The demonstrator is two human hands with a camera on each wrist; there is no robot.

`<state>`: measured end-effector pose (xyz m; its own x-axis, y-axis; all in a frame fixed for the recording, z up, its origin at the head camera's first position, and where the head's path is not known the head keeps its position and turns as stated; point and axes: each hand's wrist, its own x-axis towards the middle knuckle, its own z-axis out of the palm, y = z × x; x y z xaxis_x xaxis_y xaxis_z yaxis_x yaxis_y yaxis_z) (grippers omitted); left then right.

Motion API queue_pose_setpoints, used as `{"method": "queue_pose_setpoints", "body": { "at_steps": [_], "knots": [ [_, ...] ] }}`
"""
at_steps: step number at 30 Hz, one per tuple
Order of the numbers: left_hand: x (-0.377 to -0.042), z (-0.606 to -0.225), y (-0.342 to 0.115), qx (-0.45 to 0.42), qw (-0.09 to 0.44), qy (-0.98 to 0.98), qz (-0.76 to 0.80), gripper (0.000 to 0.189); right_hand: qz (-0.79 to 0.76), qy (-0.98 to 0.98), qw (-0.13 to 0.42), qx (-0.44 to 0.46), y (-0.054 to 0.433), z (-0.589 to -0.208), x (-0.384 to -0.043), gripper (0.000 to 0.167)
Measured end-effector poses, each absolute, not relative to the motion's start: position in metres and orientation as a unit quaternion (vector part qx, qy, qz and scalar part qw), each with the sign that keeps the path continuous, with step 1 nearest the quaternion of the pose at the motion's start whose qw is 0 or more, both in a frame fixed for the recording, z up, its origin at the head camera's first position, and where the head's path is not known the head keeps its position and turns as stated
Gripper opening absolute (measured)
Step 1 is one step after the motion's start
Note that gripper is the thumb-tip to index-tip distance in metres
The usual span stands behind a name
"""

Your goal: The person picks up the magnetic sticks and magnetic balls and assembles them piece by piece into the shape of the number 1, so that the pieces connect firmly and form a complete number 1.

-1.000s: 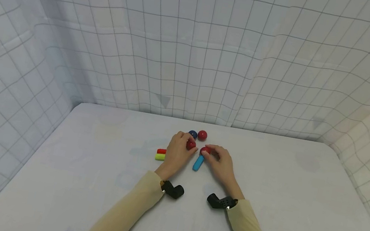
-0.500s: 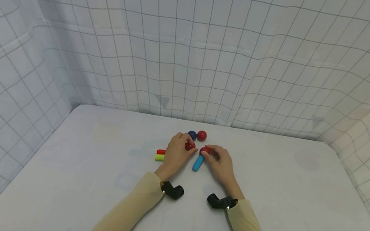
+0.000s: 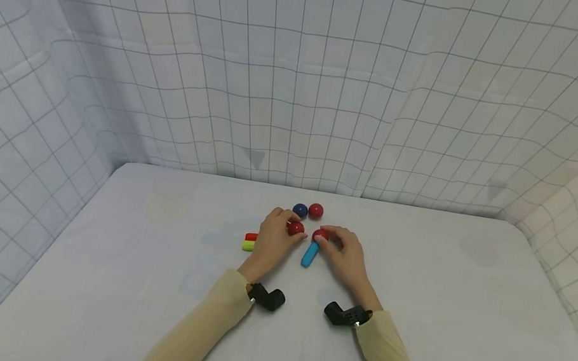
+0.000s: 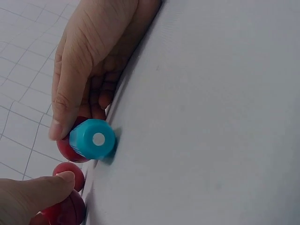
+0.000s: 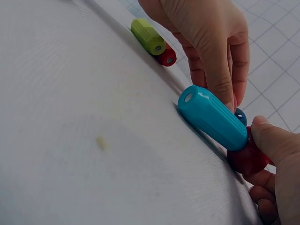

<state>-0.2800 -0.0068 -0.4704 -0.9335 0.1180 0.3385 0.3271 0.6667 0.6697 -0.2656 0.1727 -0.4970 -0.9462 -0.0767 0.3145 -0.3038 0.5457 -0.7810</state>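
My left hand point(image 3: 274, 239) has its thumb and fingers about a glossy red ball point(image 3: 296, 228); its thumb lies on the ball in the left wrist view. Just to the right, my right hand point(image 3: 349, 261) pinches another red ball point(image 3: 321, 236) between thumb and fingers. A blue ribbed handle point(image 5: 213, 116) meets that second ball and slants toward the person, its free end marked by a pale round dot. Both balls are low at the white table point(image 3: 172, 315), a short gap apart.
Behind the hands sit a dark blue ball point(image 3: 300, 210) and a further red ball point(image 3: 316, 211), side by side. Left of the left hand lie a lime handle point(image 5: 147, 36) and a red handle point(image 5: 167, 57), side by side. A white gridded curtain point(image 3: 306, 80) surrounds the table.
My left hand has drawn back slightly to the left, so more of its red ball shows. The right hand, its ball and the blue handle have stayed nearly still.
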Motion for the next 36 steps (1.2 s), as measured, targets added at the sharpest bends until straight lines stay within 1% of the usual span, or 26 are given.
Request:
{"method": "queue_pose_setpoints", "body": {
  "at_steps": [6, 15, 28, 36],
  "knots": [
    [-0.277, -0.467, -0.008, -0.12, 0.11, -0.904, -0.396, 0.032, 0.46, -0.873, 0.119, 0.112, 0.173, -0.498, -0.267, 0.036],
    [-0.272, -0.464, -0.01, -0.114, 0.092, -0.911, -0.386, 0.033, 0.466, -0.87, 0.116, 0.114, 0.172, -0.497, -0.268, 0.035],
    [-0.262, -0.468, -0.017, -0.151, 0.112, -0.911, -0.367, 0.034, 0.459, -0.87, 0.131, 0.123, 0.173, -0.497, -0.267, 0.034],
    [-0.254, -0.469, -0.021, -0.171, 0.118, -0.907, -0.365, 0.034, 0.459, -0.871, 0.125, 0.12, 0.174, -0.497, -0.267, 0.035]
  ]
}}
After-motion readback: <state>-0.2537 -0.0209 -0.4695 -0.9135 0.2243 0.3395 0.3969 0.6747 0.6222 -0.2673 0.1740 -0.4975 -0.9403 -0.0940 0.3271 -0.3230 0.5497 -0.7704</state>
